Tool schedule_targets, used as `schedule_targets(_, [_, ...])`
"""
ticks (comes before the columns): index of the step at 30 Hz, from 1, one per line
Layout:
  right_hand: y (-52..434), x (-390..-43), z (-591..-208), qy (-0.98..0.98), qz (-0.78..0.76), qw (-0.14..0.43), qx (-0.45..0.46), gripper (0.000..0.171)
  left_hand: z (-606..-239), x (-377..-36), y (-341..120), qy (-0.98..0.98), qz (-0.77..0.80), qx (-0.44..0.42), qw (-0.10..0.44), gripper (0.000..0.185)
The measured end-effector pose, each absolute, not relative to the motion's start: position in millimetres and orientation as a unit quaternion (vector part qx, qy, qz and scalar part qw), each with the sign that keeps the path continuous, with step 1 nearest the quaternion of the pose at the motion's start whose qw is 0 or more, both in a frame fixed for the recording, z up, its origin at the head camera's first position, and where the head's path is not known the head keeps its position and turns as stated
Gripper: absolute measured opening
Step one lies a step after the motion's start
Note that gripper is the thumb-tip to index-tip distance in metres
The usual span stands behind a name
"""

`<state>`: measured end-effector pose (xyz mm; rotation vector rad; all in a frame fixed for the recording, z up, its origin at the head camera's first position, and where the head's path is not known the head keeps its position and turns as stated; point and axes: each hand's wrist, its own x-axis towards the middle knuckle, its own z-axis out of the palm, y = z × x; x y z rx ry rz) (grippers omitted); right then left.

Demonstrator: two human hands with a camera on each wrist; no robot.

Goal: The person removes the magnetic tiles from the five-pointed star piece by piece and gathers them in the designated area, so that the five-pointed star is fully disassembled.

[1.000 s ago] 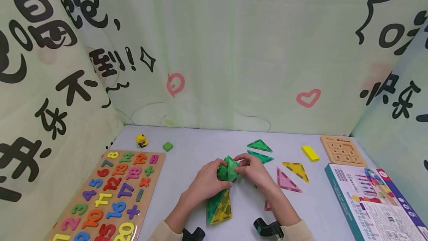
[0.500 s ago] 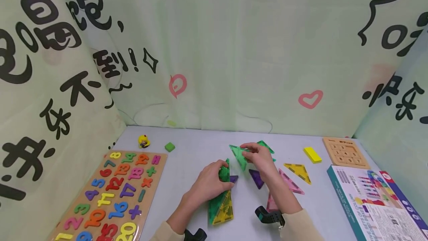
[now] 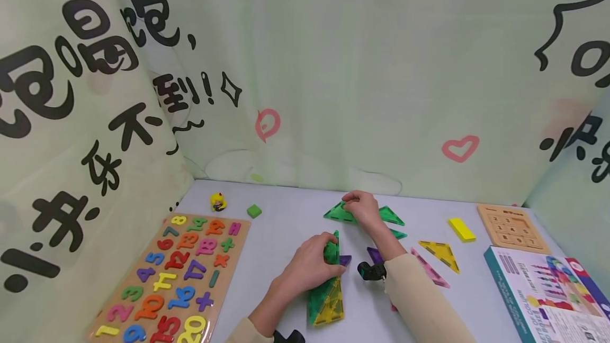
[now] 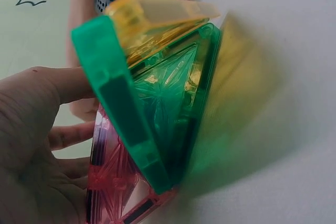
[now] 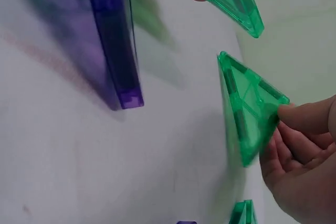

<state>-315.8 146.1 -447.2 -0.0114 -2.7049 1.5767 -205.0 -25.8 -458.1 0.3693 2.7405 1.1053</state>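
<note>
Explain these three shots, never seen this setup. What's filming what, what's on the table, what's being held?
There is no machine here: a person works with bare hands and wears three cameras. The wide shot comes from the head camera and looks down at the grey table. The other two come from cameras on each wrist, very close up.

The left hand grips a folded cluster of magnetic tiles, green, yellow and pink, as the left wrist view shows. The right hand pinches a green triangle tile at the far side of the table.

Loose tiles lie around: a yellow triangle, a pink one and a purple one. At the left is a number puzzle board, at the right a printed box and a wooden sliding puzzle.
</note>
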Motion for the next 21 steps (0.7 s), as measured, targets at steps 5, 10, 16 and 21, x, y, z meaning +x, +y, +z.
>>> schedule_targets(5, [150,-316,-451,-0.848,0.529,0.015,0.027,0.032,-459,-205,-25,0.918,0.37,0.121,0.08,0.058])
schedule_targets(10, [160,-295,-447,-0.844,0.534,-0.011,0.046,0.029,-459,-205,-24,0.917,0.372,0.121,0.08,0.058])
schedule_targets(16, [165,-247,-445,-0.853,0.51,-0.083,0.071,0.026,-458,-202,-24,0.916,0.375,0.12,0.078,0.057])
schedule_targets(21, [157,-217,-450,-0.854,0.497,-0.128,0.082,0.029,-458,-201,-25,0.913,0.38,0.128,0.069,0.055])
